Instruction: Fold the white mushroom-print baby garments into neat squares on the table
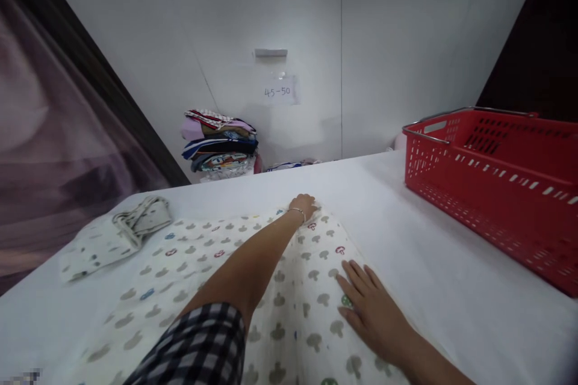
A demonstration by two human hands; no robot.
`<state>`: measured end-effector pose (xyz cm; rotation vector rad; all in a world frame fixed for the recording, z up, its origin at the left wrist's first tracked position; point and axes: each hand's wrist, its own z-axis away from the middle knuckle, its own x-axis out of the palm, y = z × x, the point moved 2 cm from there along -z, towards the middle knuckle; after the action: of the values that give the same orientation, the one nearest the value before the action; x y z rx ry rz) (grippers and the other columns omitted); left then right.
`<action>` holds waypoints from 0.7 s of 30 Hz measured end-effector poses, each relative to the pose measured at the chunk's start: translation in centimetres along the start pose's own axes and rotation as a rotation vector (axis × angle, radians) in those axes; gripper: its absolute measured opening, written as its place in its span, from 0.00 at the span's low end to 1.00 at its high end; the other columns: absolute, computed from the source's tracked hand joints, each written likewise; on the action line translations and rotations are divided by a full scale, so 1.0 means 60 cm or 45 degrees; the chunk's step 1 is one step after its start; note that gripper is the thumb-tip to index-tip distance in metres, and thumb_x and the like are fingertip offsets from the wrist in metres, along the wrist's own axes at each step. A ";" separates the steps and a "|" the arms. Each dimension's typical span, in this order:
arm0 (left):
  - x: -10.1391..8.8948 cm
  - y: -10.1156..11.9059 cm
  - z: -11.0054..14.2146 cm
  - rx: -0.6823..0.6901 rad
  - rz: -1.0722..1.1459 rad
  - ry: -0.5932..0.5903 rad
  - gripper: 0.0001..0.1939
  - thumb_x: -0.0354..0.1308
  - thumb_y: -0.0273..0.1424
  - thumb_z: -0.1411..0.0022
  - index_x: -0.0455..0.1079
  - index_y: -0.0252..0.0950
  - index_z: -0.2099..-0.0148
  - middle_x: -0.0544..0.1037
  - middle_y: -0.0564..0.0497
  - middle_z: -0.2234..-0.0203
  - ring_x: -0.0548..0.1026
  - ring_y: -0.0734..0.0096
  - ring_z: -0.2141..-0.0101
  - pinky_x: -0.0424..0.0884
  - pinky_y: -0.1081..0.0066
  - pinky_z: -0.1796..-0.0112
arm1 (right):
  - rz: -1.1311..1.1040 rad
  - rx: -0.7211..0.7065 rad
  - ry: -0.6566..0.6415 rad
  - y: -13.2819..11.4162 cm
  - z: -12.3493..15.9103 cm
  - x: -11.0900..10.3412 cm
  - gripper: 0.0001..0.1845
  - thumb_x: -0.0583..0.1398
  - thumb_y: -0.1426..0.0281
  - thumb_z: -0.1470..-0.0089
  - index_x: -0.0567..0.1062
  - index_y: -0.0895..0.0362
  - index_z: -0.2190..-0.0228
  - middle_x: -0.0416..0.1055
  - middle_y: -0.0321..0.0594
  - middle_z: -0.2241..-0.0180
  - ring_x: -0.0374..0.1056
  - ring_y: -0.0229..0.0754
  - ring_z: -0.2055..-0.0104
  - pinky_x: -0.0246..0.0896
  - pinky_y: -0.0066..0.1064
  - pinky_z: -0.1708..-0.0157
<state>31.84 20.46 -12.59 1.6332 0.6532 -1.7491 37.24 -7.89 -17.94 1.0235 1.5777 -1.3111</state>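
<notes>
We see a white cloth (279, 301) spread over the near middle of a white table (370, 204), its lower part running out of view at 6 o'clock. It is soft and slightly rumpled, printed with rows of grey-beige mushroom shapes, a few picked out in red, blue and green. A crease or ridge runs along it roughly from 6 to 12 o'clock, and the mushroom caps point toward 12. The far edge stretches from about 10 o'clock to a corner near 12; from there the right edge slants down toward 4. Since the near end is cut off, we cannot tell which way its long axis lies.

The left hand (303, 206) is at that far corner, fingers bent over the cloth — whether they pinch it or only press, we cannot tell. A thin bracelet (297, 210) circles the wrist, and a checked sleeve (198, 343) covers the upper arm. The right hand (368, 313), at 3 o'clock, lies palm down on the cloth, fingers spread, gripping nothing.

At 10 o'clock, just beside the cloth, is a crumpled pale patterned fabric (147, 219). A red basket (478, 204) stands at 2 o'clock, and a stack of folded textiles (220, 144) rises at 11. On the wall (388, 42), a label (279, 91) reads "45-50".
</notes>
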 end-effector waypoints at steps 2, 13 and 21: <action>0.009 0.003 -0.001 0.046 -0.054 0.014 0.14 0.53 0.32 0.42 0.68 0.35 0.53 0.70 0.41 0.53 0.65 0.56 0.50 0.62 0.61 0.53 | -0.011 0.003 -0.007 0.001 0.001 -0.001 0.27 0.47 0.58 0.40 0.55 0.51 0.41 0.43 0.43 0.37 0.37 0.48 0.36 0.36 0.51 0.40; 0.011 -0.017 0.066 0.435 0.007 0.168 0.09 0.55 0.24 0.48 0.68 0.36 0.62 0.74 0.49 0.65 0.70 0.66 0.60 0.60 0.67 0.54 | -0.035 -0.017 0.023 0.007 0.004 -0.001 0.27 0.49 0.60 0.41 0.55 0.48 0.41 0.44 0.39 0.37 0.39 0.48 0.36 0.38 0.49 0.40; 0.001 -0.036 0.051 0.379 0.282 0.027 0.12 0.53 0.36 0.43 0.72 0.39 0.59 0.76 0.52 0.63 0.72 0.70 0.61 0.64 0.72 0.58 | -0.042 -0.027 0.041 0.010 0.003 0.000 0.26 0.50 0.60 0.41 0.56 0.47 0.42 0.44 0.38 0.37 0.40 0.47 0.36 0.39 0.48 0.40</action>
<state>28.15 19.63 -12.50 1.8463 0.2155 -1.7277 37.81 -8.02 -18.18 1.0138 1.6356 -1.3034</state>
